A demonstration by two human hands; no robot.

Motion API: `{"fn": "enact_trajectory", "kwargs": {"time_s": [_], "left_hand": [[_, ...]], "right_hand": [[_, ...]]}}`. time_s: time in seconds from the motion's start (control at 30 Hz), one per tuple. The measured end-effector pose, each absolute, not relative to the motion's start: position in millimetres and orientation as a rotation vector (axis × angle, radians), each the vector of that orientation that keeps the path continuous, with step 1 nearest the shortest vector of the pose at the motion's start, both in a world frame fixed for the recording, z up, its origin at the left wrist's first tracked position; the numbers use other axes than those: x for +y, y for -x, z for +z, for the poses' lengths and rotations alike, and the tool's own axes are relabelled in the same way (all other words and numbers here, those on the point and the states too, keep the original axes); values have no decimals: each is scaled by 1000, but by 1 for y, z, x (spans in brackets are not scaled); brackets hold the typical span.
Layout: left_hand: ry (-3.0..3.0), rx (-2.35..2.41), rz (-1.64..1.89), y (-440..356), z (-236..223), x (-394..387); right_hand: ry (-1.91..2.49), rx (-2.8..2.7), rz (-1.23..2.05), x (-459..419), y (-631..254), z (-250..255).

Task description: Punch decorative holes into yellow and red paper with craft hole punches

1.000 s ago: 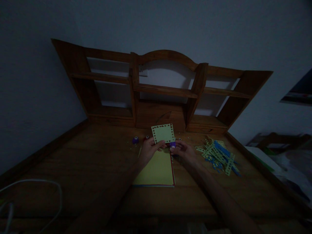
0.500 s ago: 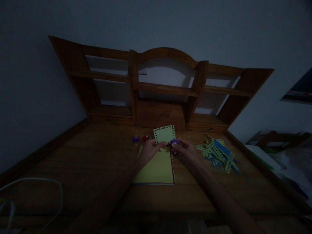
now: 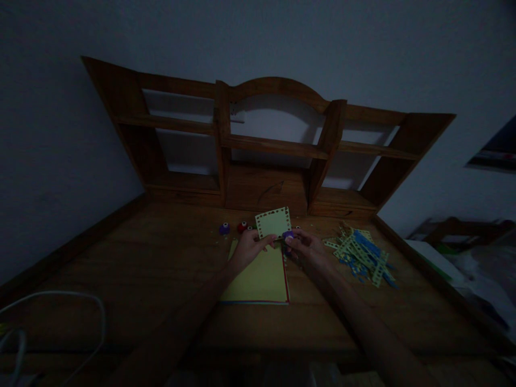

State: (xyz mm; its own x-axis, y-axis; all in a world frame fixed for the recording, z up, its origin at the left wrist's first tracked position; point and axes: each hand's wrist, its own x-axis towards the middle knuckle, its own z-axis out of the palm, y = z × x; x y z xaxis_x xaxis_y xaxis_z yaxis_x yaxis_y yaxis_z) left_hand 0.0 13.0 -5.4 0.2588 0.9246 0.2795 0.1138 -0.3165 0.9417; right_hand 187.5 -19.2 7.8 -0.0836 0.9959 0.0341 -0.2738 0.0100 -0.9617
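My left hand (image 3: 249, 248) pinches the lower left edge of a small yellow card (image 3: 274, 222), whose border is pierced by a row of small shaped holes. A purple craft punch (image 3: 288, 235) sits in my right hand (image 3: 308, 248), with the thumb pressed on it at the card's lower right corner. Below both hands lies a stack of coloured paper (image 3: 258, 282), yellow on top with red and blue edges showing. Behind my left hand stand a second purple punch (image 3: 224, 229) and a red punch (image 3: 242, 227).
To the right is a pile of punched yellow and blue paper strips (image 3: 363, 255) with small cut-outs. A wooden shelf unit (image 3: 274, 146) rises at the back of the desk. A white cable (image 3: 100, 312) loops at the front left.
Both hands keep their hold on the card and the purple punch. The card's tilt has altered very slightly; the view has shifted a little.
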Motion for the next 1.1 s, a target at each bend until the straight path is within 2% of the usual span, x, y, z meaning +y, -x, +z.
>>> {"fn": "enact_trajectory", "kwargs": {"time_s": [0.53, 1.1], "left_hand": [[-1637, 891, 1122, -3, -5, 8], [-1467, 1022, 1295, -6, 1, 7]], "right_hand": [[919, -1103, 1303, -20, -189, 6], [980, -1264, 1388, -16, -188, 2]]}}
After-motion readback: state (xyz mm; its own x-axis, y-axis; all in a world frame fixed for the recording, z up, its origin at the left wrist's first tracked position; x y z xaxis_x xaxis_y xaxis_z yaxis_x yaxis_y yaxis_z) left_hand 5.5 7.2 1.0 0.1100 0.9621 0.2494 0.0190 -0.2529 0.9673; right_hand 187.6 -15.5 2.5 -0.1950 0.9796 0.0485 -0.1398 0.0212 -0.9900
